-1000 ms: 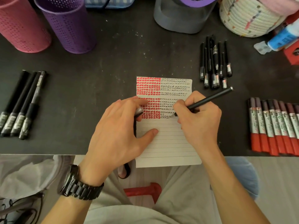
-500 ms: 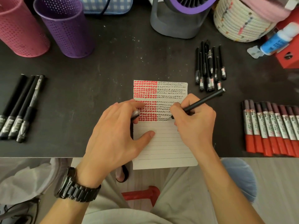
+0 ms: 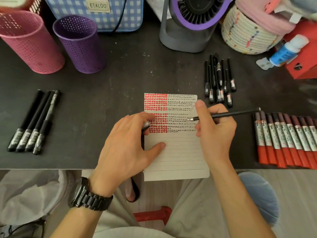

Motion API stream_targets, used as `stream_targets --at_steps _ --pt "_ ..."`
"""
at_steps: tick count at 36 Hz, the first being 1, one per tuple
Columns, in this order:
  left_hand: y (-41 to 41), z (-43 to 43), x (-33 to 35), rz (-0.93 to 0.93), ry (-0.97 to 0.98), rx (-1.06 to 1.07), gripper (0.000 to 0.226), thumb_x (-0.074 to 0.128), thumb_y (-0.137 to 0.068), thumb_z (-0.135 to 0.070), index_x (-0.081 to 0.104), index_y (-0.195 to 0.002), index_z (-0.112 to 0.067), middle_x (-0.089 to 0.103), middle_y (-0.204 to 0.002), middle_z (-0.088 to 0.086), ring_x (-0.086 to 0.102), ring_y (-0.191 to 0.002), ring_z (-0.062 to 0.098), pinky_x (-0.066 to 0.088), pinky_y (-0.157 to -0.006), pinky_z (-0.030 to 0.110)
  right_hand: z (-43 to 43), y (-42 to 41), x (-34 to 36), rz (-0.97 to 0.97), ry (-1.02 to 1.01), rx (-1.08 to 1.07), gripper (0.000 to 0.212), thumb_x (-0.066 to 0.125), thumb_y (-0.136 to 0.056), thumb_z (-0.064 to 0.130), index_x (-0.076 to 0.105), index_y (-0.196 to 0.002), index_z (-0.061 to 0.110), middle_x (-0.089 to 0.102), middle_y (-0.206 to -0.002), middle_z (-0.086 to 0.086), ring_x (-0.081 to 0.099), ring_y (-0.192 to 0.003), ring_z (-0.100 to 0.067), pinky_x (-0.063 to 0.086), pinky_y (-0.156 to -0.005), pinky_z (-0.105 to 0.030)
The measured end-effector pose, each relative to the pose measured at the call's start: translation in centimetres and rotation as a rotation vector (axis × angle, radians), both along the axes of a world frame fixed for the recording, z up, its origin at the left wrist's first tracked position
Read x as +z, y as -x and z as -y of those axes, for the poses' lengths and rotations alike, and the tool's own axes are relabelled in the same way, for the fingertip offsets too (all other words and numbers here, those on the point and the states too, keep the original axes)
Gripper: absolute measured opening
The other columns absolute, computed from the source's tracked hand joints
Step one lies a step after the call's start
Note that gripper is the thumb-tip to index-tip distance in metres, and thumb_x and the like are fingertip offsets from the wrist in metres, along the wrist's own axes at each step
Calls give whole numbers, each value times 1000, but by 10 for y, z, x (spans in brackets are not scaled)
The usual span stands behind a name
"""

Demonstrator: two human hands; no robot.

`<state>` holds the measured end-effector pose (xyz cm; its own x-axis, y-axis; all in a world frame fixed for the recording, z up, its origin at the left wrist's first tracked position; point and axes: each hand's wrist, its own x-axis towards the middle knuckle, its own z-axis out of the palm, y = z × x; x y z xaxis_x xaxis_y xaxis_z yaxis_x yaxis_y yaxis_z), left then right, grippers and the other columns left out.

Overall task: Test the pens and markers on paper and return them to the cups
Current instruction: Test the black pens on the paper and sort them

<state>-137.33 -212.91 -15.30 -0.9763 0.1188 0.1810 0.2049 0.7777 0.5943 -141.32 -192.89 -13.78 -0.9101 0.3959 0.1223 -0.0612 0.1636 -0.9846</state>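
Paper (image 3: 178, 152) is being pinned against sliding by the left hand (image 3: 127, 146) — also pinching a likely cap (image 3: 146, 125) — while the right hand (image 3: 216, 134) is gripping the black pen (image 3: 236, 113), nib raised.

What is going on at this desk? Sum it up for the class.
A person is testing pens on lined paper. The right hand holds a black pen, tip over the black scribbles; the left hand rests on the paper, pinching what looks like a cap. More black pens and a row of red markers lie alongside; the pink cup and purple cup stand at the back.
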Motion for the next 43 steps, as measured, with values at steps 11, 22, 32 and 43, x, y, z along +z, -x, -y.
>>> stream_targets --at_steps 11,22,32,43 --pt "-5 1 4 -3 -60 -13 31 46 -91 -64 42 -115 -45 50 -127 -32 47 -109 -9 37 -92 13 -16 -12 17 58 404 138 24 63 -100 29 69 -79 19 64 -67 -4 57 -55 -14 46 -50 -23" --pt "-12 1 1 -97 -96 29 43 36 -106 -48 47 -146 -38 57 -100 -26 54 -90 8 49 -76 25 -31 -41 13 57 432 290 12 67 -90 19 69 -78 20 71 -75 -21 58 -54 -19 48 -49 -25" --pt "-12 4 -6 -76 -72 29 21 47 -96 -62 49 -115 -52 57 -103 -31 59 -93 1 55 -73 28 -31 -42 6 14 272 404 41 79 -81 53 79 -95 15 75 -81 -16 59 -54 -17 48 -53 -22" --pt "-10 1 3 -173 -78 -16 22 59 -96 -49 69 -113 -39 65 -98 -28 57 -88 4 51 -77 27 -32 -42 8 38 274 474 16 73 -81 36 73 -86 21 77 -81 -17 59 -54 -16 48 -52 -22"
